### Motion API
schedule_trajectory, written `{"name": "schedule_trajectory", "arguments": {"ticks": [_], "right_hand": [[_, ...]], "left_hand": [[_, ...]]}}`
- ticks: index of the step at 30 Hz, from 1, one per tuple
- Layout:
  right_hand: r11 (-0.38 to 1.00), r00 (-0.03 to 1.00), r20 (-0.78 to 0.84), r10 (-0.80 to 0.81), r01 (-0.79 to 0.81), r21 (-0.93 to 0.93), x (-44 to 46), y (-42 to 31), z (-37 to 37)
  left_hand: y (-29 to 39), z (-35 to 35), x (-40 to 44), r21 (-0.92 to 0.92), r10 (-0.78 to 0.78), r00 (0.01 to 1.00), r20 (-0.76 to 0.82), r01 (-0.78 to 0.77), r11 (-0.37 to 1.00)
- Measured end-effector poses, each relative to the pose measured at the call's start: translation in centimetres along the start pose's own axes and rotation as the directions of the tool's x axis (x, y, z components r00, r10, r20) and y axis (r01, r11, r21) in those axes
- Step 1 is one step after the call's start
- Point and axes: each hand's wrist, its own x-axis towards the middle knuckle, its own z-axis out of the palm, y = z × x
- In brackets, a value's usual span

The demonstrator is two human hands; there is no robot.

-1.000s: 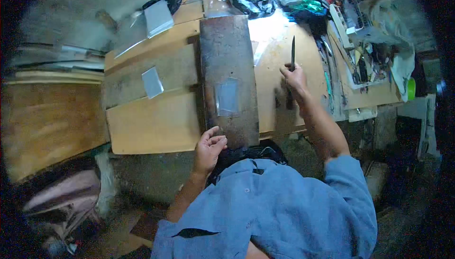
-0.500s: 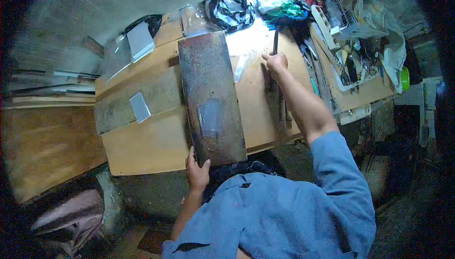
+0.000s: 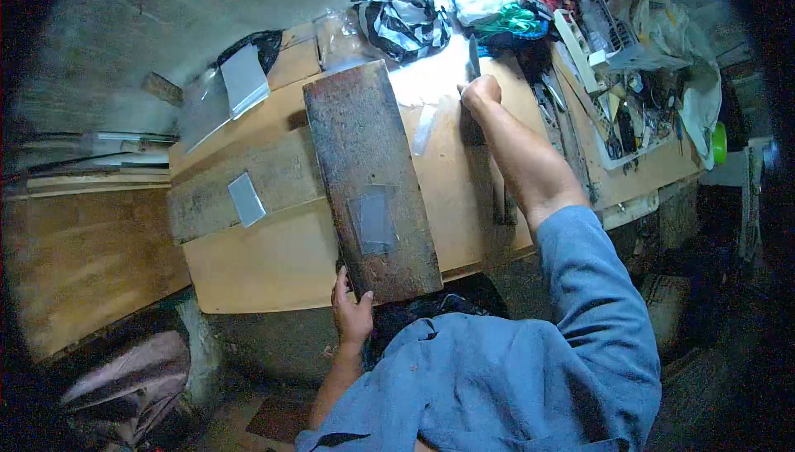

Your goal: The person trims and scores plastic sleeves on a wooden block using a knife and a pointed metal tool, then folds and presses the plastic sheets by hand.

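A long, worn dark board lies across the table, its near end over the front edge. A small clear rectangular sheet rests on its near half. My left hand is closed on the board's near left corner, thumb on top and fingers along the side. To the right of the board, my right hand is closed in a fist around a dark, narrow blade-like tool that points away from me. Its exact kind is unclear.
Another small clear sheet lies on a flat plank at left. Striped bag and blue-rimmed container stand at the back. At right are a white tray of tools and a power strip. A translucent strip lies beside the board.
My right hand has moved slightly farther away from me, and the tool in it has turned a little. My left hand stays at the board's corner. The whole view has shifted slightly.
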Motion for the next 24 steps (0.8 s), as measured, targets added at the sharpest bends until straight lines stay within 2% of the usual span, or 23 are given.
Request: {"name": "schedule_trajectory", "arguments": {"ticks": [4,7,10,14,16,18,20,22,23,24], "right_hand": [[0.998,0.996,0.072,0.043,-0.047,0.052,0.3,0.1,-0.7],[0.998,0.998,0.036,-0.053,0.052,0.041,0.1,0.6,-0.9],[0.996,0.997,0.071,-0.028,0.022,0.083,0.5,0.5,-1.1],[0.989,0.995,0.099,0.006,-0.02,0.143,-0.2,-0.7,-1.8],[0.998,0.996,0.067,-0.052,0.055,-0.041,0.6,-0.5,-1.2],[0.999,0.998,0.054,-0.037,0.038,-0.021,1.6,-0.2,-0.3],[0.996,0.99,0.12,0.07,-0.076,0.048,2.3,-0.1,-0.2],[0.999,0.996,0.089,0.02,-0.023,0.038,2.5,0.5,-0.2],[0.997,0.994,0.078,-0.079,0.079,0.002,2.5,0.9,-0.1],[0.993,0.995,0.07,-0.073,0.066,0.098,1.9,1.0,-0.5]], "left_hand": [[-0.3,0.2,0.0,-0.04,0.058,0.998,-0.031,-0.059,0.997],[0.4,-0.1,-0.3,-0.051,0.017,1.0,-0.02,-0.018,0.999],[0.5,-0.4,-0.3,-0.061,0.028,0.999,-0.019,-0.029,0.998],[-1.5,-0.1,-0.8,-0.163,-0.054,0.998,-0.03,0.048,0.985],[-0.9,-0.3,-1.0,-0.205,-0.085,0.996,-0.04,0.075,0.976],[-0.3,-0.8,-1.6,-0.177,-0.107,0.994,-0.035,0.099,0.979],[-0.2,-0.9,-2.0,-0.189,-0.126,0.991,-0.036,0.117,0.975],[0.3,-1.0,-2.2,-0.213,-0.143,0.989,-0.041,0.131,0.968],[0.7,-1.3,-2.2,-0.199,-0.149,0.988,-0.033,0.14,0.97],[1.0,-1.4,-2.3,-0.184,-0.157,0.987,-0.024,0.15,0.971]]}}
